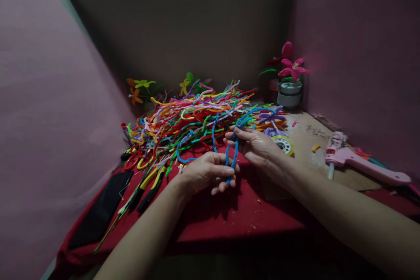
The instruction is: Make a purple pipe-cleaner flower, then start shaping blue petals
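Observation:
Between my two hands runs a blue pipe cleaner (pixel 235 151), bent into a narrow loop above the front of the table. My left hand (pixel 210 170) pinches its lower end between thumb and fingers. Higher up and to the right, my right hand (pixel 254 142) grips the upper part, where blue lengths curve away toward the pile. Just behind the hands lies a large heap of multicoloured pipe cleaners (pixel 193 113). A purple pipe-cleaner flower (pixel 271 116) and a yellow tape roll (pixel 284 144) sit beside my right hand, partly hidden by it.
Yellow-and-black pliers (pixel 152 188) and a black phone-like slab (pixel 101 210) lie at the left on the red cloth (pixel 243 223). A pink glue gun (pixel 364 164) rests at the right. At the back stands a white pot (pixel 289 95) with a pink flower (pixel 293 68).

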Demonstrator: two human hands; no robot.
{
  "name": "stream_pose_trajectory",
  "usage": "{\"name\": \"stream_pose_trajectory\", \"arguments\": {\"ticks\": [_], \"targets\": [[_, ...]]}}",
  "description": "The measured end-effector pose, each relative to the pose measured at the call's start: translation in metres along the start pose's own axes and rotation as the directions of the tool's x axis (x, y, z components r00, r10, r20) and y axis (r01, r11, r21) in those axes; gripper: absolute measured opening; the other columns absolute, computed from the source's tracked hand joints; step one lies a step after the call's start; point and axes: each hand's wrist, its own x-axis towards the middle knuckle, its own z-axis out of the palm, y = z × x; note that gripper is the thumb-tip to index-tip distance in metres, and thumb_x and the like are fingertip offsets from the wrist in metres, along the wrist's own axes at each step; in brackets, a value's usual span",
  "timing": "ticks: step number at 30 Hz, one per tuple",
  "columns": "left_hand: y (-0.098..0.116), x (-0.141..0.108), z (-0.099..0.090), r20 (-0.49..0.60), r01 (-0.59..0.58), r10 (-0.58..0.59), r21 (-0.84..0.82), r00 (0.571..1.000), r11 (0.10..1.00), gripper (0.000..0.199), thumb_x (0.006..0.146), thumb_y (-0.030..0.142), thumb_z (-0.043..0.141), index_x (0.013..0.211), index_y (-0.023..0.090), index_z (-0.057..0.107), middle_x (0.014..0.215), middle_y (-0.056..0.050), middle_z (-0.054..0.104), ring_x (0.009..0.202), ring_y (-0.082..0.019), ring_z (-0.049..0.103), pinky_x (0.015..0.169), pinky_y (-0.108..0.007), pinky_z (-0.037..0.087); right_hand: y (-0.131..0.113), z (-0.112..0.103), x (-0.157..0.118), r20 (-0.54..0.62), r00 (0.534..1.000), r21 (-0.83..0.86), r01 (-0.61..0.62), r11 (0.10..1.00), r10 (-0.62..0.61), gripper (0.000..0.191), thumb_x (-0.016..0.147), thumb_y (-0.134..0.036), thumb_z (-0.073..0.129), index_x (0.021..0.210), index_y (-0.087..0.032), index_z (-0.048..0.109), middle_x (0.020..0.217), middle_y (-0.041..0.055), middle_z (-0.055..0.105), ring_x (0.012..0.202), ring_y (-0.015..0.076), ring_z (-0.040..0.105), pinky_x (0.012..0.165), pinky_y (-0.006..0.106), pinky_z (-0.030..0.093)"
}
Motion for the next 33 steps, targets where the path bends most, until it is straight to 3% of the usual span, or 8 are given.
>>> {"name": "stream_pose_trajectory", "arguments": {"ticks": [6,11,17,24,29,33], "targets": [[0.002,-0.005,0.0,-0.071,0.095,-0.085,0.151,0.994,0.984,0.018,0.068,0.023,0.065,0.063,0.007,0.063,0.054,-0.003,0.062,0.031,-0.003,0.043,0.026,-0.013,0.026,-0.004,-0.001,0.003,0.018,0.998,0.003,0.061,0.998,-0.061,0.014,0.077,-0.004,0.054,0.066,-0.011,0.06,0.062,0.0034,0.063,0.058,0.0126,0.062,0.06,0.026,0.053],[0.003,-0.01,-0.002,-0.082,0.166,-0.153,0.173,0.985,0.971,0.019,0.068,0.025,0.065,0.069,0.006,0.065,0.052,-0.003,0.062,0.029,-0.003,0.043,0.025,-0.013,0.022,-0.01,0.0,0.001,0.004,0.998,-0.027,0.06,0.998,-0.06,0.019,0.078,-0.001,0.05,0.065,-0.009,0.06,0.055,0.0035,0.061,0.055,0.0125,0.062,0.054,0.022,0.053],[0.002,-0.009,0.002,-0.113,0.062,-0.058,0.031,0.992,0.998,0.014,0.069,0.02,0.061,0.069,0.007,0.063,0.058,-0.004,0.064,0.033,-0.005,0.048,0.027,-0.014,0.03,-0.017,-0.002,0.001,0.028,0.991,-0.033,0.13,0.991,-0.13,0.017,0.078,-0.003,0.051,0.066,-0.011,0.061,0.054,0.0022,0.061,0.053,0.0113,0.061,0.054,0.022,0.053],[-0.003,-0.005,0.0,-0.099,-0.014,-0.006,-0.193,0.995,0.981,0.011,0.063,0.014,0.051,0.063,0.006,0.059,0.053,-0.008,0.063,0.025,-0.01,0.044,0.019,-0.018,0.027,-0.028,0.009,-0.01,0.155,0.956,-0.082,0.263,0.961,-0.249,0.014,0.076,-0.006,0.054,0.066,-0.01,0.062,0.054,0.0016,0.06,0.053,0.0116,0.061,0.052,0.021,0.052],[-0.002,-0.01,0.011,-0.205,0.007,-0.048,-0.196,0.978,0.98,0.007,0.061,0.014,0.049,0.06,0.01,0.055,0.047,-0.003,0.059,0.024,-0.007,0.037,0.019,-0.016,0.026,-0.033,0.02,-0.022,0.211,0.927,-0.172,0.348,0.922,-0.31,0.004,0.07,-0.012,0.063,0.066,-0.012,0.064,0.054,0.001,0.061,0.051,0.0115,0.06,0.049,0.021,0.05],[-0.002,-0.01,0.022,-0.223,0.083,-0.121,-0.174,0.967,0.981,0.013,0.057,0.017,0.047,0.053,0.009,0.056,0.044,-0.003,0.056,0.024,-0.007,0.036,0.019,-0.016,0.023,-0.031,0.027,-0.037,0.269,0.881,-0.262,0.456,0.85,-0.39,0.004,0.069,-0.014,0.064,0.066,-0.013,0.065,0.055,0.0012,0.062,0.052,0.0122,0.061,0.049,0.022,0.049]]}}
